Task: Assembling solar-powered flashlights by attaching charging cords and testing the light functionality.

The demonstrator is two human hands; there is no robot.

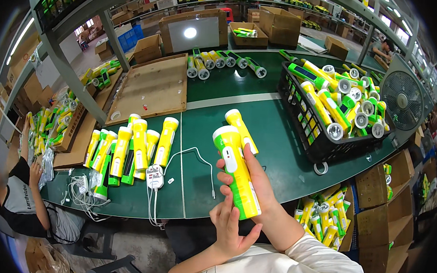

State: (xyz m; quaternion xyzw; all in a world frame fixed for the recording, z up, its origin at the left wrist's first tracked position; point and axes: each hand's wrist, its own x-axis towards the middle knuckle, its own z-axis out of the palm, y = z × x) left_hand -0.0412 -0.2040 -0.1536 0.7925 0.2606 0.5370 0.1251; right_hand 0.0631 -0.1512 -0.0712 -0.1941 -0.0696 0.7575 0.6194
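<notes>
My right hand (260,181) is wrapped round a yellow and green flashlight (238,175), with the thumb along its side and fingertips showing past its left edge. The flashlight is tilted, its white-rimmed head up and to the left, its oval switch plate facing me. Just below, my left hand (230,232) has its fingers apart, close against the tail end; whether it touches cannot be made out. A second flashlight (240,128) lies on the green table (204,130) behind the held one. Several more flashlights (140,144) are grouped to the left.
A white charger block (154,176) with cables sits by the left group. Right, a black crate (304,126) heaped with flashlights stands before a fan (402,95). A wooden board (151,85) and cardboard boxes (280,27) are farther back. Another person (22,199) works at left.
</notes>
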